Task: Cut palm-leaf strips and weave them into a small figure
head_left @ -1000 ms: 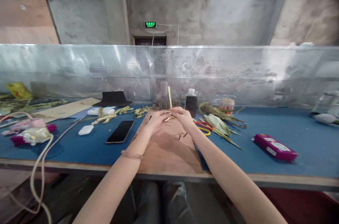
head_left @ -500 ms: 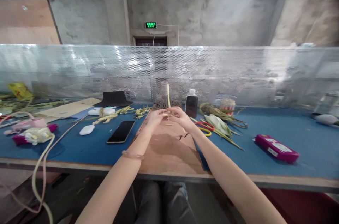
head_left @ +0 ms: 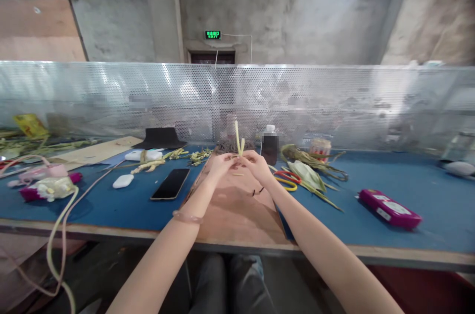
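Over a brown board (head_left: 237, 215), my left hand (head_left: 221, 164) and my right hand (head_left: 257, 164) meet with fingers pinched. Between them stands a pale green plant strip (head_left: 237, 133), folded so that one long end and one short end point up. Both hands grip its lower part, which the fingers mostly hide. A small pale piece (head_left: 238, 174) lies on the board just below them. Close to my right wrist are scissors (head_left: 287, 185) with red and yellow handles, beside a pale green husk (head_left: 307, 173).
Left of the board lie a black phone (head_left: 170, 184), a white case (head_left: 123, 181) and plant scraps (head_left: 199, 157). A dark bottle (head_left: 269, 148) and dried leaves (head_left: 326, 163) stand behind on the right. A magenta pack (head_left: 389, 209) sits farther right. A perforated metal screen (head_left: 319, 101) closes the back.
A second, short end of the strip now sticks up beside the long one. My right hand has shifted slightly, and the fingers of both hands have closed around the strip's base.
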Demonstrator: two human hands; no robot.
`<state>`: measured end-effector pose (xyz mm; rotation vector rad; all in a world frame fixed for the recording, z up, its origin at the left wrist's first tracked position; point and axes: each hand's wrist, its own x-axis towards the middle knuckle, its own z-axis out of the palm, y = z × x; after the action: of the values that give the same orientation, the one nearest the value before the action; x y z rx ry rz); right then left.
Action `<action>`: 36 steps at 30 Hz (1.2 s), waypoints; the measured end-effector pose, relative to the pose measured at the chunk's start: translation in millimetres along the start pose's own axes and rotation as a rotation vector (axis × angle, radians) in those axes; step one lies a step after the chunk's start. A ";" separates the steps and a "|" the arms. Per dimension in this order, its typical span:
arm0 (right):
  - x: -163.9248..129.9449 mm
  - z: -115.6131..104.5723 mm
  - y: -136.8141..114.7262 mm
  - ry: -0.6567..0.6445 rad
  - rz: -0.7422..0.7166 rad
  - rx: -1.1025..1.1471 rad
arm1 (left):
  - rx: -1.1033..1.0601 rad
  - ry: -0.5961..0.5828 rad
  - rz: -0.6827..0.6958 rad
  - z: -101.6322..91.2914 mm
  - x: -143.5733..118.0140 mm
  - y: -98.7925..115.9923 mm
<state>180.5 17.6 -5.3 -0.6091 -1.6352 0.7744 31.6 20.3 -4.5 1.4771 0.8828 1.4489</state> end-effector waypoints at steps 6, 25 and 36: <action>1.5 0.0 7.2 0.069 0.137 0.332 | 0.017 -0.035 0.048 0.7 -2.7 1.8; 1.4 1.1 7.0 0.107 0.136 0.351 | 0.032 -0.078 0.045 4.5 -6.3 7.6; 5.6 0.4 12.2 0.163 0.229 0.370 | 0.100 0.021 0.055 1.1 -0.9 -0.1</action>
<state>178.8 29.7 -11.1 -0.5802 -1.2450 1.1336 32.7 19.4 -4.9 1.5729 0.9463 1.4813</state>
